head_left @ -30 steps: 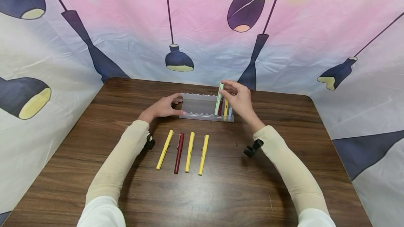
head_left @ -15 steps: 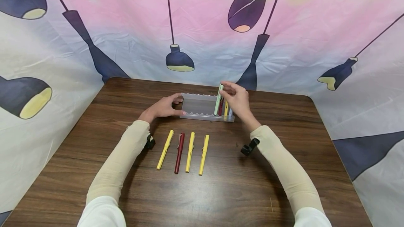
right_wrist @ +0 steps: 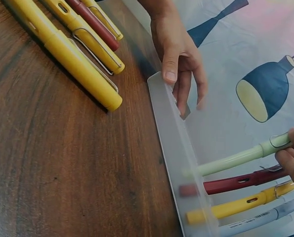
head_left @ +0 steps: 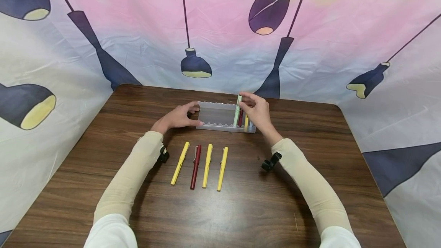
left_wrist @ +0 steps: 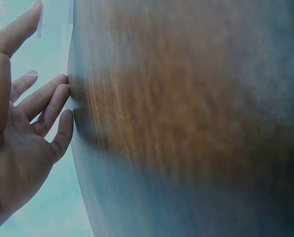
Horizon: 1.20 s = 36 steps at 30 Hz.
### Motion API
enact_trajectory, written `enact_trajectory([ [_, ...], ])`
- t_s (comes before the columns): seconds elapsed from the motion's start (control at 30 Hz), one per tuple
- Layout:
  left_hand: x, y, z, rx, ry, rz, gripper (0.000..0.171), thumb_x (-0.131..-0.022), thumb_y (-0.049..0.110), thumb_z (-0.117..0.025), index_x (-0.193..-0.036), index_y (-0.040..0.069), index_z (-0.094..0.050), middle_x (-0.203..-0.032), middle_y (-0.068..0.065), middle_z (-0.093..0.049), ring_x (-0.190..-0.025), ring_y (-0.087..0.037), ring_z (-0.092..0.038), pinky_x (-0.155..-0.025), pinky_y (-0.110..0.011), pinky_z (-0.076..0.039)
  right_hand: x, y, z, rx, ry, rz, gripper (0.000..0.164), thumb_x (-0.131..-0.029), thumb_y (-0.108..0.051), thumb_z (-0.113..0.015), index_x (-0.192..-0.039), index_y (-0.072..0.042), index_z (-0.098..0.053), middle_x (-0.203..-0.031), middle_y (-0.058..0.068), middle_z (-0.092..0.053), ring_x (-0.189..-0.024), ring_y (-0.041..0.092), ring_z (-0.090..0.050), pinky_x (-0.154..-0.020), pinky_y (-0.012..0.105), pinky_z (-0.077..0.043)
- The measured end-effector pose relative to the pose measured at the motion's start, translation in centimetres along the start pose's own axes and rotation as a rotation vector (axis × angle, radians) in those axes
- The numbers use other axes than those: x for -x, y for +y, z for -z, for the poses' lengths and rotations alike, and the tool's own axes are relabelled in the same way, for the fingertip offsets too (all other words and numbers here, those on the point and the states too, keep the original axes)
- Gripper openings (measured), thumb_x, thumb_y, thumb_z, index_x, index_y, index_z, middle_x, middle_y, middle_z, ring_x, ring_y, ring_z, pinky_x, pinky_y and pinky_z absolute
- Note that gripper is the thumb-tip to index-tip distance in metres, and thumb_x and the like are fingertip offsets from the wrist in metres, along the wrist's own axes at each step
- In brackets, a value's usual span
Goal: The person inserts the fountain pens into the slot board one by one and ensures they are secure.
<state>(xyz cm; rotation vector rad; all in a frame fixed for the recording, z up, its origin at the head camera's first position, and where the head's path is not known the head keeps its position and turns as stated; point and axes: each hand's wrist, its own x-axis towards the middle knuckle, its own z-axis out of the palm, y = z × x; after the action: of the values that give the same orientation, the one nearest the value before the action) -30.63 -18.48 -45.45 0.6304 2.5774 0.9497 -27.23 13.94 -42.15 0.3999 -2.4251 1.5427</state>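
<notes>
A frosted clear pen rack [head_left: 216, 113] with notched edges stands toward the back of the table. My left hand [head_left: 178, 117] holds its left end, thumb at the front corner and fingers around the far side. Between thumb and fingertips, my right hand [head_left: 258, 111] pinches the upper part of a light green pen [right_wrist: 235, 159], which stands nearly upright with its lower end in the rack. Right beside it in the rack are a dark red pen [right_wrist: 231, 184], a yellow pen [right_wrist: 240, 206] and a pale pen [right_wrist: 255, 221], partly hidden by the right hand in the head view.
In front of the rack, a yellow pen [head_left: 180, 163], a dark red pen [head_left: 195, 167] and two more yellow pens lie side by side on the wooden table [head_left: 262, 209]. A printed cloth [head_left: 227, 18] hangs behind the table's back edge.
My right hand has moved slightly left and down with the light green pen, which sits a little lower in the rack. The left hand and the pens on the table stay put.
</notes>
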Motion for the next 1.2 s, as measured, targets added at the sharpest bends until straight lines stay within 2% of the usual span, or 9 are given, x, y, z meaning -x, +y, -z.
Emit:
enact_trajectory([
  [0.23,0.1,0.1,0.0,0.002,0.001,0.003,0.097,-0.088,0.048,-0.08,-0.161,0.008,-0.029,-0.154,-0.015,-0.049,-0.141,-0.034,-0.046,-0.116,-0.054,-0.038,0.3,0.0,-0.2,0.013,-0.016,0.008,0.036,-0.096,-0.014,-0.074,-0.132,-0.008,-0.07,-0.115,0.015,-0.075,-0.102,0.028,-0.073,-0.086,0.042,-0.06],
  [0.43,0.2,0.2,0.0,0.0,0.003,0.007,0.097,-0.088,0.048,-0.079,-0.161,0.009,-0.029,-0.154,-0.014,-0.048,-0.141,-0.033,-0.046,-0.117,-0.053,-0.038,0.3,-0.1,-0.1,0.042,-0.018,0.038,0.032,-0.098,-0.018,-0.072,-0.129,-0.013,-0.072,-0.113,0.013,-0.075,-0.099,0.026,-0.074,-0.084,0.043,-0.061],
  [0.6,0.1,0.1,-0.1,0.004,0.003,0.0,0.096,-0.088,0.048,-0.079,-0.161,0.009,-0.029,-0.154,-0.014,-0.049,-0.141,-0.033,-0.046,-0.117,-0.053,-0.038,0.0,-0.2,0.1,0.107,-0.017,0.084,0.029,-0.1,-0.02,-0.07,-0.128,-0.015,-0.074,-0.112,0.011,-0.074,-0.096,0.025,-0.074,-0.08,0.043,-0.061],
  [0.8,0.1,-0.1,-0.1,0.011,0.005,-0.003,0.097,-0.088,0.049,-0.079,-0.16,0.009,-0.03,-0.154,-0.013,-0.049,-0.141,-0.032,-0.046,-0.117,-0.053,-0.038,-0.4,-0.1,0.1,0.229,0.002,0.137,0.027,-0.099,-0.018,-0.071,-0.125,-0.012,-0.076,-0.102,0.01,-0.068,-0.09,0.024,-0.072,-0.074,0.041,-0.06],
  [1.2,0.0,-0.3,-0.2,0.011,0.009,-0.002,0.097,-0.087,0.051,-0.08,-0.16,0.011,-0.031,-0.154,-0.012,-0.05,-0.141,-0.031,-0.047,-0.116,-0.053,-0.038,-1.2,-0.5,-0.1,0.312,-0.003,0.106,0.028,-0.099,-0.017,-0.07,-0.126,-0.012,-0.075,-0.095,0.01,-0.068,-0.082,0.024,-0.065,-0.069,0.038,-0.051],
])
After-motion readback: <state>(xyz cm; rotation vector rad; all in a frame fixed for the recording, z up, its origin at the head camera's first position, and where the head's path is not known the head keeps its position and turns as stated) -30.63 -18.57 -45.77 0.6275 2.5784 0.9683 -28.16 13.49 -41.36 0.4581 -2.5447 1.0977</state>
